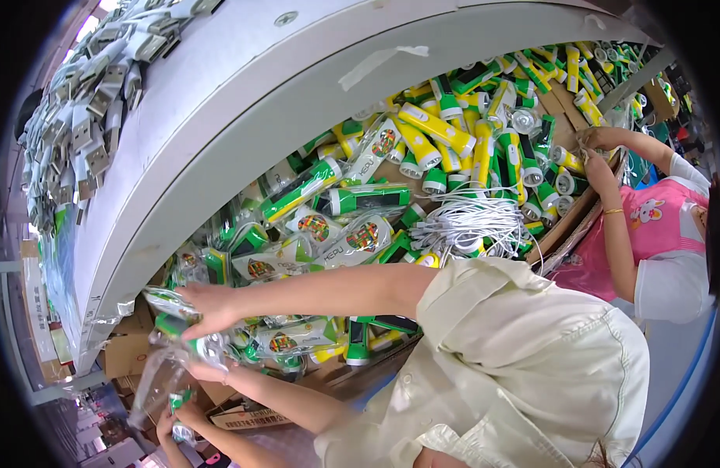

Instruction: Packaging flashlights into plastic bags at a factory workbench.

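Observation:
My right hand (207,308) reaches to the left and is closed on a flat clear plastic pouch (171,299), next to a green flashlight (171,324). Just below it, my left hand (209,370) is closed around clear plastic wrapping; a loose clear bag (153,384) hangs beside it. Glare and overlap hide exactly where each hand grips. Under and beyond my right forearm lie several green-and-yellow flashlights in printed clear pouches (365,234). Unwrapped yellow flashlights (438,129) are heaped farther off, with a bundle of white cables (475,222) beside them.
A white shelf (180,101) arches over the heap, with many USB cables (95,117) piled on it. At right, a co-worker in a pink apron (649,218) handles something at the heap. At lower left, another co-worker's hands (180,420) hold a green item. Cardboard boxes (126,355) stand behind.

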Tool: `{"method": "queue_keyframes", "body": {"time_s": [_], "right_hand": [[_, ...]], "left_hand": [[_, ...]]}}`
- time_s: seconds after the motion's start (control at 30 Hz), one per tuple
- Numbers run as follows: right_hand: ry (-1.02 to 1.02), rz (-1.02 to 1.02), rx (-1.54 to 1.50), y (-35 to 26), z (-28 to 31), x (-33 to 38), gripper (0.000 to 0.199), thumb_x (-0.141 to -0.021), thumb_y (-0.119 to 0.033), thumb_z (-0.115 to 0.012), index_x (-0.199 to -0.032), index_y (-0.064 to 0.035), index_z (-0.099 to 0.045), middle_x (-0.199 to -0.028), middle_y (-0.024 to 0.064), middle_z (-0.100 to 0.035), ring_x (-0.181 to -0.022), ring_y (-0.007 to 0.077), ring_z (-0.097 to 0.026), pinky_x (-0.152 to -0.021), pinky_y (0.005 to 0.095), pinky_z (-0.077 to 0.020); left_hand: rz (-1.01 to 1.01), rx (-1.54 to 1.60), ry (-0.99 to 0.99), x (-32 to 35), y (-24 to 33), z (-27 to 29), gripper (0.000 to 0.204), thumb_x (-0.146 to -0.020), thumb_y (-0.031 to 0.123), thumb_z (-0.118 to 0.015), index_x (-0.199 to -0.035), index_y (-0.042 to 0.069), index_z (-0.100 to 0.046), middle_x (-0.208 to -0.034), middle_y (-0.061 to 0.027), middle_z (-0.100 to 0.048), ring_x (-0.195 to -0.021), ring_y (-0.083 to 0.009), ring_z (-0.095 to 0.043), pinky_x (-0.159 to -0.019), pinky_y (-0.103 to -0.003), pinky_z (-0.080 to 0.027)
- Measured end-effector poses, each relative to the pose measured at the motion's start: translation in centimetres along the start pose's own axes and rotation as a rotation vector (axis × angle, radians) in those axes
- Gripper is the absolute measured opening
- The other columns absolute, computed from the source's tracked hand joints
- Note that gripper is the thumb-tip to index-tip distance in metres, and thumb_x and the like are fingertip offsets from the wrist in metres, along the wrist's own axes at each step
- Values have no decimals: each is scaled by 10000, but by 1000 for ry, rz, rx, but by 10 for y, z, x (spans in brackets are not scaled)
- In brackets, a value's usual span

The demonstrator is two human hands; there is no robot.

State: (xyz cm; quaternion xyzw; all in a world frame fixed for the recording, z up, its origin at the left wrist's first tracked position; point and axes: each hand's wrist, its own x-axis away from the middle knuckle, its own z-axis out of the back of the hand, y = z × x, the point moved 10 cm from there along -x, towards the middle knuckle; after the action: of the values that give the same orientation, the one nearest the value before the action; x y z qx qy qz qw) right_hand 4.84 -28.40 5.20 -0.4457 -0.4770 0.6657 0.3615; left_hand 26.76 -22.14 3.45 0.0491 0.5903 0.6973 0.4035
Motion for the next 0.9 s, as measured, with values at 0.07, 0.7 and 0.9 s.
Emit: {"method": "queue_keyframes", "body": {"time_s": [0.07, 0.7, 0.9], "right_hand": [[47, 159, 22, -20, 40, 34, 785, -687, -411, -718, -1299, -35, -401, -1286, 208, -444, -1175, 345, -447, -983, 417, -372], [-286, -452, 1000, 160, 222, 164, 783, -532, -497, -760, -1058, 13, -483, -870, 179, -608, -761, 329, -625, -649, 414, -503], [-27, -197, 533, 86, 103, 112, 817, -601, -476, -749, -1186, -7, -423, -990, 183, -607, -881, 341, -611, -746, 426, -493]], "left_hand": [[312, 305, 53, 23, 1, 4, 442, -903, 233, -503, -1249, -41, -478, -1259, -173, -515, -1129, -260, -500, -958, -384, -390], [-226, 17, 167, 118, 99, 32, 405, -938, 256, -451, -1168, -71, -516, -1429, -152, -303, -1257, -265, -358, -1025, -378, -296], [-224, 233, -56, 151, 114, 17, 231, -944, 138, -443, -850, -55, -528, -1113, -100, -500, -1022, -196, -478, -872, -332, -391]]}}
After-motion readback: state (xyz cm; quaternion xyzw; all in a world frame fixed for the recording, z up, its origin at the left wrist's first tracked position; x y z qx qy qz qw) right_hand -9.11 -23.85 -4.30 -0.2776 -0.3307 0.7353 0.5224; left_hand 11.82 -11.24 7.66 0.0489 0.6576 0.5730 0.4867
